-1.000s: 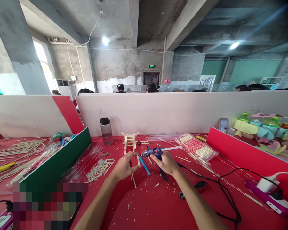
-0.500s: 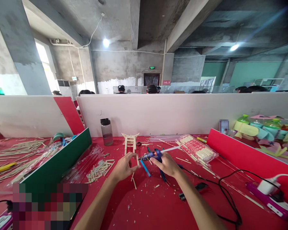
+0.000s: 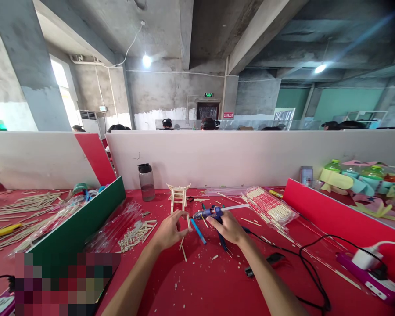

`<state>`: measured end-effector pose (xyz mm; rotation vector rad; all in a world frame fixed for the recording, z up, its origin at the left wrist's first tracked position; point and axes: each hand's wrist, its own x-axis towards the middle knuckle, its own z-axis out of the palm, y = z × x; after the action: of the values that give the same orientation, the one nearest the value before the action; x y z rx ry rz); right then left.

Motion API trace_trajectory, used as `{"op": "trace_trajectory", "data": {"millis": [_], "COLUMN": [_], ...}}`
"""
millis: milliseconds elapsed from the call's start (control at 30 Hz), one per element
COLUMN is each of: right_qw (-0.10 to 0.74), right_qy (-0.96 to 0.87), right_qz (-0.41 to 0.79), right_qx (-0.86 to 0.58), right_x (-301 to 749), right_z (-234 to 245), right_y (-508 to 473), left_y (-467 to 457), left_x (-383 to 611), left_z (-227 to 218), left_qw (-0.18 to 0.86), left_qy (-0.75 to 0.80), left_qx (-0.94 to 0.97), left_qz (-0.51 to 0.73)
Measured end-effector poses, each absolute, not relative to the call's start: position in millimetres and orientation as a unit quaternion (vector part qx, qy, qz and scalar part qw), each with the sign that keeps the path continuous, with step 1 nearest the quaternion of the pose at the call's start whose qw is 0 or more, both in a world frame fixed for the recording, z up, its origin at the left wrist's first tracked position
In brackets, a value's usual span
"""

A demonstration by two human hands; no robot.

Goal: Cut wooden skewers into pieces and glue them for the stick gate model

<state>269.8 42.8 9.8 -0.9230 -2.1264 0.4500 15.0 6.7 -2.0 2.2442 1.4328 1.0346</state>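
Note:
My right hand (image 3: 228,226) is wrapped around a blue hot glue gun (image 3: 208,213), its nozzle pointing left and a translucent glue stick (image 3: 235,206) sticking out behind. My left hand (image 3: 171,229) is curled, with a short wooden stick (image 3: 189,222) spanning thumb and index fingertips. The glue gun's nozzle is right beside that stick. Just beyond my left hand stands a small frame of glued wooden sticks (image 3: 178,193), upright with a flared top. A blue strip (image 3: 198,231) lies under the nozzle, and loose sticks (image 3: 183,251) lie below my left hand.
A water bottle (image 3: 146,182) stands by the white partition (image 3: 197,158). Cut stick pieces (image 3: 136,235) lie left, bagged sticks (image 3: 270,204) right. Pliers (image 3: 270,262) rest near my right forearm. A black cable (image 3: 303,254) runs toward a purple power strip (image 3: 370,278). Green (image 3: 82,219) and red (image 3: 342,219) dividers flank me.
Both hands, the stick and the glue gun hold almost the same positions. The view has shifted very slightly.

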Motion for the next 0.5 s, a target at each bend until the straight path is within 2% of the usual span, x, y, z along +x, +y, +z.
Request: {"op": "trace_trajectory", "data": {"millis": [500], "right_qw": [0.36], "right_qy": [-0.844], "right_qz": [0.151], "right_qx": [-0.368], "right_x": [268.6], "right_z": [12.6], "right_y": [41.2], "left_y": [3.3], "left_x": [16.6], "left_z": [3.4], "left_qw": [0.155], "left_qy": [0.501], "left_qx": [0.777], "left_qz": [0.348]}}
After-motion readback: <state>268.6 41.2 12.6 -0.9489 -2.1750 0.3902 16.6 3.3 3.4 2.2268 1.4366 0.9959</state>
